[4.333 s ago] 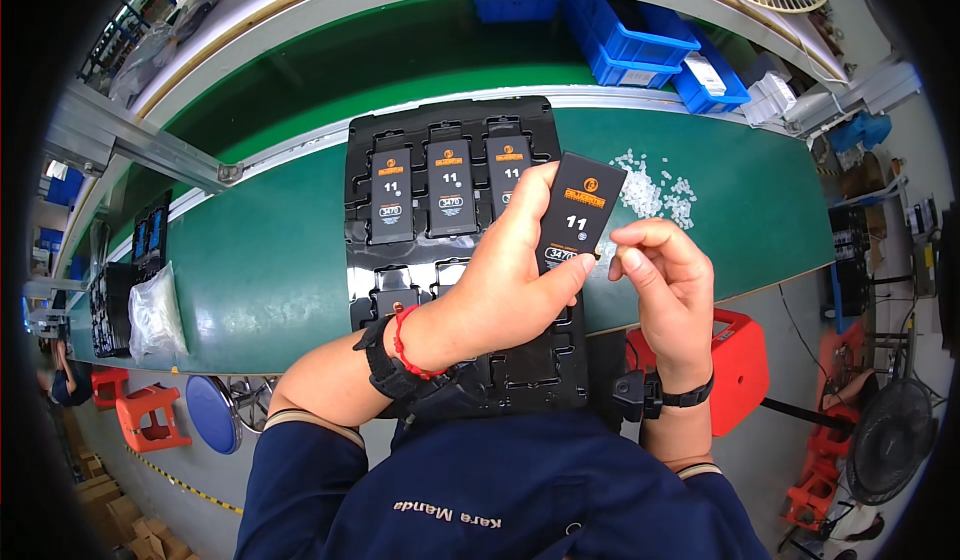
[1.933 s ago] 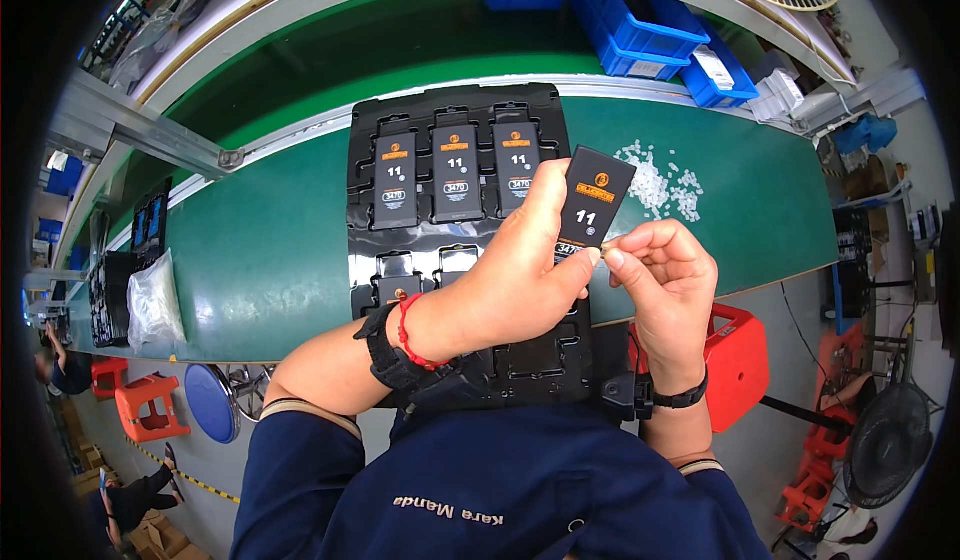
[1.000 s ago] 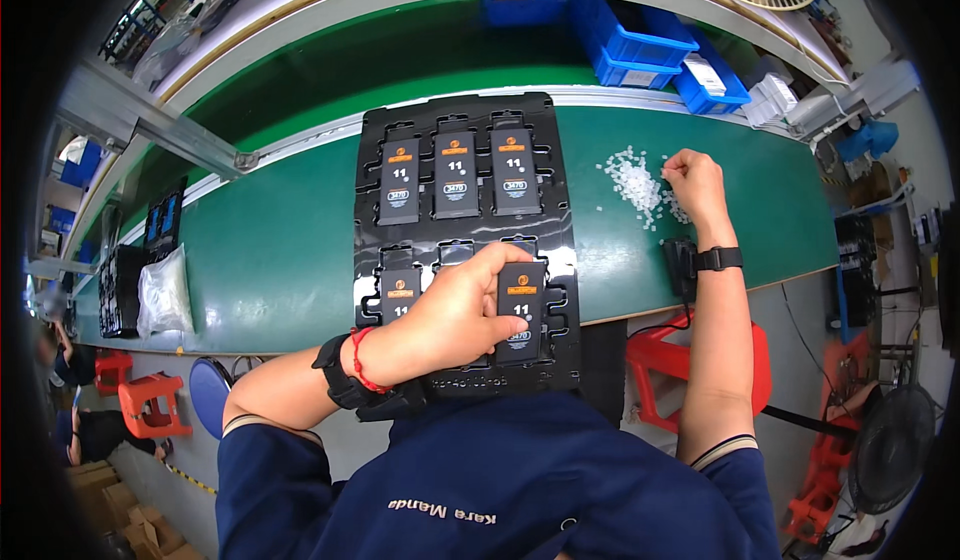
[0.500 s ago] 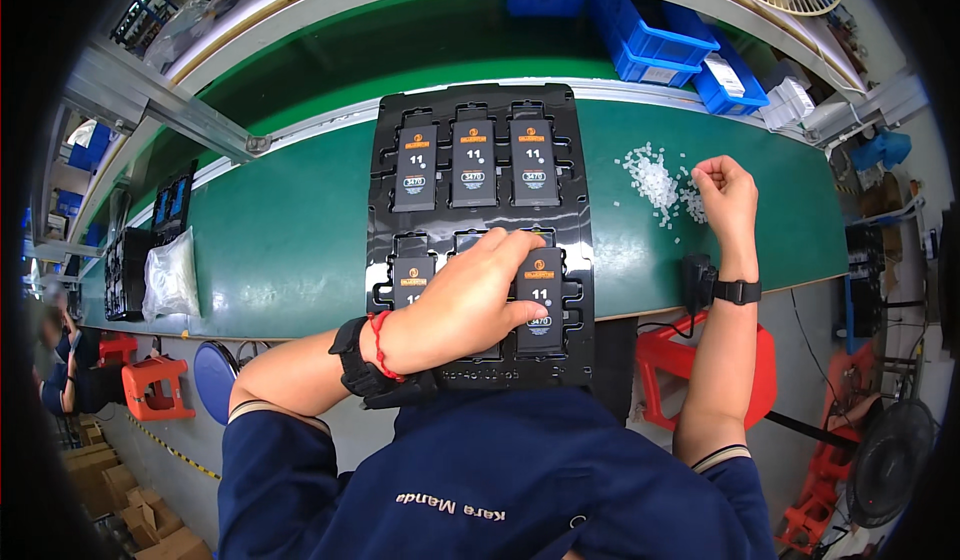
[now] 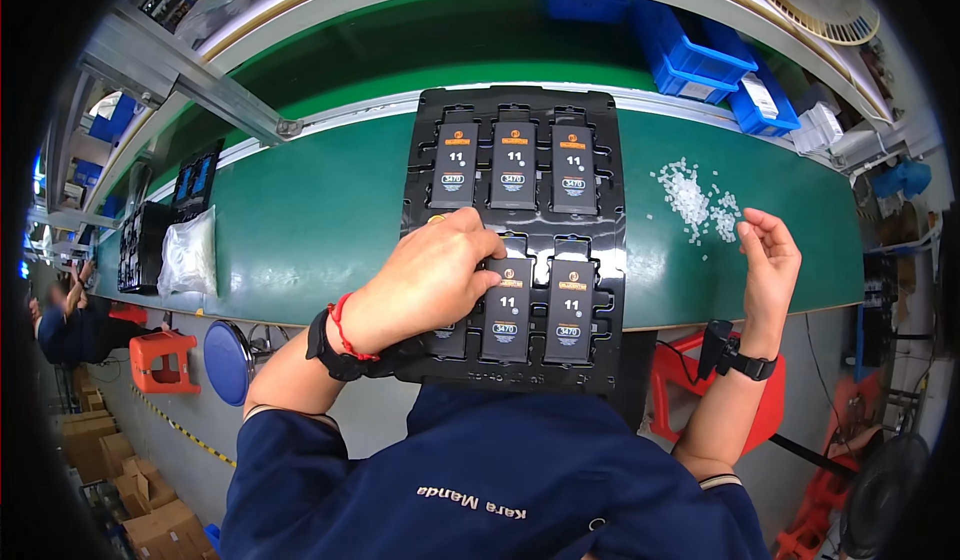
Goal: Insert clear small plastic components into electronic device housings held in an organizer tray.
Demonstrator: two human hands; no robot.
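A black plastic tray (image 5: 512, 222) holds two rows of black phone batteries, including one in the far row (image 5: 513, 165) and one at the near right (image 5: 570, 312). My left hand (image 5: 425, 282) lies over the near left slot and hides most of the battery there. Its thumb and index finger are apart, their tips at the left edge of the near middle battery (image 5: 506, 310); the other fingers are mostly hidden. Beside a loose heap of small translucent white pieces (image 5: 688, 200), my right hand (image 5: 772, 265) has thumb and index finger pinched together. Whatever sits between those tips is too small to make out.
On the green tabletop's left (image 5: 300, 230) are a filled clear plastic bag (image 5: 188, 252) and stacked black trays (image 5: 143, 248). Blue bins (image 5: 700, 52) stand at the back right. Below the near edge are an orange stool (image 5: 163, 360) and a red one (image 5: 745, 400). Another person is far left.
My left hand has shifted left across the tray, uncovering the near right and middle batteries. My right hand has drawn slightly toward me from the white pieces. The whole view has shifted.
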